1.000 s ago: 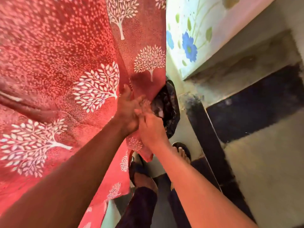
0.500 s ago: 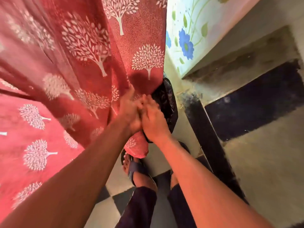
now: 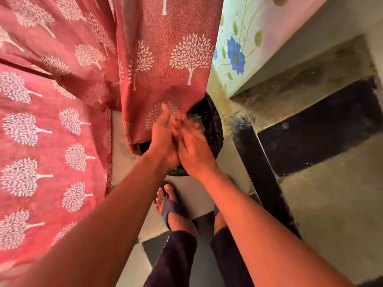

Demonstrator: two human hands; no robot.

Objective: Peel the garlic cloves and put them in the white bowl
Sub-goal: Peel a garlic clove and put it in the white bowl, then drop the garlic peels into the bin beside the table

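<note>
Left hand (image 3: 163,135) and right hand (image 3: 193,149) are touching over black bin (image 3: 213,125); fingers blurred, grasp and garlic indiscernible.

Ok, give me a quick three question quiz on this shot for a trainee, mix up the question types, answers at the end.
1. True or false: the left hand and right hand are pressed together above the black bin.
2. Multiple choice: what hangs beside the bin, partly covering it? A) a blue towel B) a red curtain with white tree prints C) a metal rack
3. Fill in: the person stands in dark ____ on a checkered floor.

Key: 1 true; 2 B; 3 sandals. No garlic or white bowl is visible in this view.
</note>
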